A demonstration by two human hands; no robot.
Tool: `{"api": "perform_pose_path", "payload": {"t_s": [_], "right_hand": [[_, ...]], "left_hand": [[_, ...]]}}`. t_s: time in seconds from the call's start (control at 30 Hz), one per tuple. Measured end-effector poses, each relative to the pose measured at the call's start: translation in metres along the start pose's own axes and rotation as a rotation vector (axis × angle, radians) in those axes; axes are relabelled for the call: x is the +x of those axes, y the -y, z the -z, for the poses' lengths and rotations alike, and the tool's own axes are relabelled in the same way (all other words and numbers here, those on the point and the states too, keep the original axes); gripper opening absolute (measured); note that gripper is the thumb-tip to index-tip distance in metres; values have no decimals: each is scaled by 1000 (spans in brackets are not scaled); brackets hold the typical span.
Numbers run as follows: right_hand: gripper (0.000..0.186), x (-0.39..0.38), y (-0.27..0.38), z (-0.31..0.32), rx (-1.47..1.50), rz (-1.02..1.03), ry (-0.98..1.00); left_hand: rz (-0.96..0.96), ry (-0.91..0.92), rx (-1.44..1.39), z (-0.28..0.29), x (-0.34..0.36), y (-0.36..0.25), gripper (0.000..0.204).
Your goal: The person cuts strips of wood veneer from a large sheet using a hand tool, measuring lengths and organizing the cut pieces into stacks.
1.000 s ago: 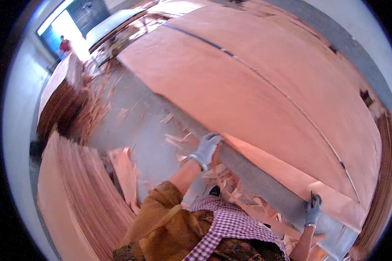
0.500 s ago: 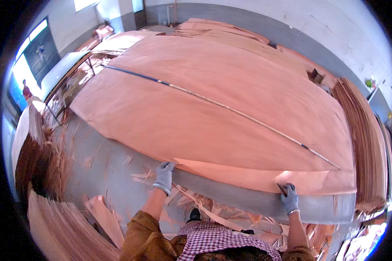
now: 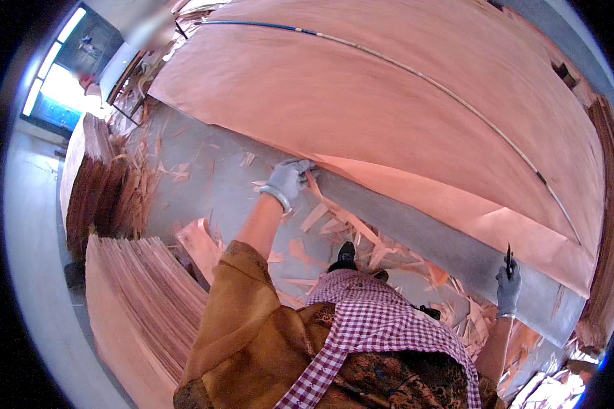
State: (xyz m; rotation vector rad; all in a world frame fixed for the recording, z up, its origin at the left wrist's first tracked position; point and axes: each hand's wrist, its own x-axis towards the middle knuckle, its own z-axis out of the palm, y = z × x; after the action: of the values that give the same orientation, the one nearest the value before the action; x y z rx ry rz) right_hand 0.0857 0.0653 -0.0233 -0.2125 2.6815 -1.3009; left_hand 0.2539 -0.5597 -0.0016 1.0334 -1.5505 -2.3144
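A large pinkish-brown wood veneer sheet (image 3: pixel 402 116) lies over a low grey table, its near margin paler. My left hand (image 3: pixel 288 183), in a grey glove, is closed by the sheet's near edge. A narrow strip of veneer (image 3: pixel 341 213) runs up to its fingers; the exact grip is partly hidden. At the right, my gloved right hand (image 3: pixel 507 290) is closed around a dark knife (image 3: pixel 509 259), its tip pointing away from me, just off the sheet's near edge. Across the sheet lies a long thin measuring rod (image 3: pixel 382 56), blue toward the left and pale beyond.
Stacks of veneer stand at the lower left (image 3: pixel 140 300), the far left (image 3: pixel 92 184) and along the right edge (image 3: pixel 604 225). Veneer scraps (image 3: pixel 334 221) litter the grey floor around my shoe (image 3: pixel 346 252). The grey table top (image 3: pixel 450 245) shows along the sheet's near side.
My view has tipped down and turned, so the sheet sits higher in it. My right hand has drawn back off the sheet's edge with the knife. My left hand stays by the edge.
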Motion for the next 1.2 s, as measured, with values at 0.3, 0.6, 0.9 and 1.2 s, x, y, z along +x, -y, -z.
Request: {"api": "perform_pose_path", "payload": {"t_s": [0.3,0.6,0.9,1.2], "right_hand": [[39,-7,-34,-1,-59,-127,54],[26,8,1,-3,313,-16,-203],[15,37,57,-13,996,-527,-499],[18,44,93,-7,904,-519,-504]], "left_hand": [[36,-283,-103,-25,-3,-6,10],[-174,58,327,-5,17,3,28],[16,-34,-366,10,89,1,20],[6,20,-316,4,86,-23,22]]}}
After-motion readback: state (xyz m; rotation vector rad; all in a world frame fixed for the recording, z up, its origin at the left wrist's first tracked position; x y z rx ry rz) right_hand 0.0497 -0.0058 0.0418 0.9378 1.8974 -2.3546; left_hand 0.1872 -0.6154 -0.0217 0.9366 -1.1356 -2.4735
